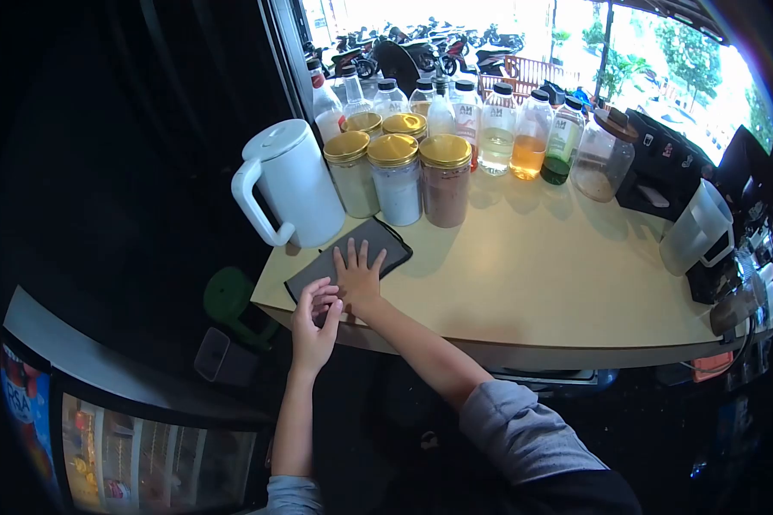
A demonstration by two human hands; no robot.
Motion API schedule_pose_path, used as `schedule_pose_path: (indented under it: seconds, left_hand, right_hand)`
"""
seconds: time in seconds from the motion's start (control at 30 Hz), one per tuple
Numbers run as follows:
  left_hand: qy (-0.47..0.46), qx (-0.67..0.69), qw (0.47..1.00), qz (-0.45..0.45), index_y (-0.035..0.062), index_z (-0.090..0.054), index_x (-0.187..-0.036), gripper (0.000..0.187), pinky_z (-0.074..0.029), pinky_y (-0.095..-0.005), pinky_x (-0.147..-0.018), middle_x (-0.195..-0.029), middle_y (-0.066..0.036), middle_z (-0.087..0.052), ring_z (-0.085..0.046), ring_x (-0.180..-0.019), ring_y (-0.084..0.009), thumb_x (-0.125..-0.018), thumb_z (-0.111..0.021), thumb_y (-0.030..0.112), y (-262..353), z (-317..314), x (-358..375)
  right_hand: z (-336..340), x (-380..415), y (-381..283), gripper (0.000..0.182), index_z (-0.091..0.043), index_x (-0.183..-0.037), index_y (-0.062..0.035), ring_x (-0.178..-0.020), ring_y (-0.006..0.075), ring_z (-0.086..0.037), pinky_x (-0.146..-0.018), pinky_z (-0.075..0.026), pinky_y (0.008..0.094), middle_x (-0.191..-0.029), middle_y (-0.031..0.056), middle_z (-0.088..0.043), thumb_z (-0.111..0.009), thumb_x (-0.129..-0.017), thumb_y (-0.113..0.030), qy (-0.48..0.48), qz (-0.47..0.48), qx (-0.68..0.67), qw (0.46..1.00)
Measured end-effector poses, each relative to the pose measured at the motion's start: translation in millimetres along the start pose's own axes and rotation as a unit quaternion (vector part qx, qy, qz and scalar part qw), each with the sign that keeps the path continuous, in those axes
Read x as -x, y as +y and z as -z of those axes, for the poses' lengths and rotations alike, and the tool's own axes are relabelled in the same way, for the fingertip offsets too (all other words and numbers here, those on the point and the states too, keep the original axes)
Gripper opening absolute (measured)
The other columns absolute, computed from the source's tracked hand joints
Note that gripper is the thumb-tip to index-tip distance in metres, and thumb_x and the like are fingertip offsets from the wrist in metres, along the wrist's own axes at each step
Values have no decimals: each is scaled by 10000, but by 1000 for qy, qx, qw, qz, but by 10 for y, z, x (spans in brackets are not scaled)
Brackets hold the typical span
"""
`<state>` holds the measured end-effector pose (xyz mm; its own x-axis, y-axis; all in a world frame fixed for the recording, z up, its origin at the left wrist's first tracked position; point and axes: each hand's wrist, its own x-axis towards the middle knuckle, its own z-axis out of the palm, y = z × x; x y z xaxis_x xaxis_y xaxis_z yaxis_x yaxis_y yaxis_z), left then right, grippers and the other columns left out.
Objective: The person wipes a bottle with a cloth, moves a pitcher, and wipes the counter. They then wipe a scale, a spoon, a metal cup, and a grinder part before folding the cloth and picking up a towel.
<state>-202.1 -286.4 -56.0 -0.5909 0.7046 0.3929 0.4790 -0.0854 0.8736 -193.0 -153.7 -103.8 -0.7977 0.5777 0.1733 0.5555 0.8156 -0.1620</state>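
Pale wood-look counter (541,283), rounded near edge. Left end: white lidded jug (299,184), upright; dark grey flat pouch (325,264) lying at the near left edge. Just right of jug, five gold-lidded jars (399,193) clustered, three in front, two behind. Row of bottles (496,142) along far side, mostly black-capped. Far right: wood-lidded clear jar (599,167). Right end: translucent pitcher (700,227).
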Motion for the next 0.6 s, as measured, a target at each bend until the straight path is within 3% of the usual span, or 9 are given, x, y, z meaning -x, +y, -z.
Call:
schedule_pose_path:
  seconds: [0.1, 0.17, 0.3, 0.37, 0.43, 0.47, 0.5, 0.57, 0.6]
  left_hand:
    - [9, 14, 1000, 5, 24, -482, -1191, 332, -444, -255, -820, -1043, -61, -586, -558, -920, -104, -881, -583, 87, -29, -181, -67]
    - [3, 61, 998, -8, 20, -480, -1185, 323, -442, -246, -816, -1044, -58, -581, -553, -915, -100, -886, -579, 92, -6, -360, -177]
    - [-28, 100, 994, -17, 1, -490, -1169, 321, -471, -267, -814, -1013, -92, -595, -582, -882, -129, -867, -584, 57, 20, -771, -272]
    - [-44, 111, 993, -22, 0, -491, -1162, 318, -473, -271, -823, -1014, -97, -598, -586, -878, -130, -864, -586, 59, 3, -947, -272]
    - [-63, 126, 990, -4, 0, -495, -1156, 313, -473, -273, -826, -1017, -103, -600, -591, -885, -133, -865, -587, 68, 8, -1101, -269]
    - [-66, 132, 989, -7, 0, -495, -1156, 313, -473, -273, -826, -1017, -103, -600, -591, -885, -133, -865, -587, 68, 36, -1168, -276]
    - [-73, 129, 989, 0, 5, -483, -1167, 317, -466, -260, -823, -1028, -89, -587, -576, -889, -114, -873, -579, 71, 76, -1233, -282]
    - [-82, 125, 989, 8, 10, -472, -1179, 321, -458, -247, -819, -1040, -74, -574, -560, -894, -95, -880, -570, 74, 155, -1392, -312]
    - [-78, 127, 989, 3, 6, -483, -1174, 323, -467, -263, -820, -1035, -95, -589, -579, -898, -124, -875, -579, 80, 198, -1491, -322]
  right_hand:
    - [70, 102, 168, 758, -247, -1440, -93, -1378, 410, -138, -1036, -61, 670, -1497, 196, -177, -457, -830, -492, -23, 49, 20, 998]
    - [50, 365, 451, 711, -293, -1428, -118, -1377, 387, -168, -1046, -79, 653, -1488, 171, -225, -418, -857, -524, 22, 105, -35, 994]
    - [584, 1218, 1578, 730, -337, -1412, -180, -1364, 360, -229, -1062, -97, 617, -1474, 147, -274, -413, -845, -633, 33, 78, -14, 996]
    - [887, 1629, 2384, 744, -351, -1401, -176, -1370, 358, -203, -1069, -100, 597, -1474, 123, -277, -458, -825, -635, 13, 24, 8, 1000]
    - [1087, 2001, 3088, 753, -329, -1416, -189, -1386, 352, -159, -1072, -77, 598, -1503, 106, -217, -487, -819, -620, 9, -135, 22, 991]
    - [1209, 2113, 3340, 799, -283, -1434, -158, -1389, 373, -127, -1069, -73, 605, -1509, 147, -175, -488, -816, -621, -14, -208, -1, 978]
    - [1265, 2091, 3391, 799, -283, -1434, -158, -1389, 373, -127, -1069, -73, 605, -1509, 147, -175, -488, -816, -621, -11, -210, 5, 978]
    - [1259, 1960, 3343, 857, -225, -1448, -113, -1384, 417, -90, -1071, -68, 606, -1508, 201, -123, -485, -812, -626, -69, -311, 24, 948]
    - [1131, 1824, 3193, 881, -193, -1448, -80, -1369, 463, -78, -1069, -66, 612, -1496, 240, -109, -484, -815, -620, -63, -282, 26, 957]
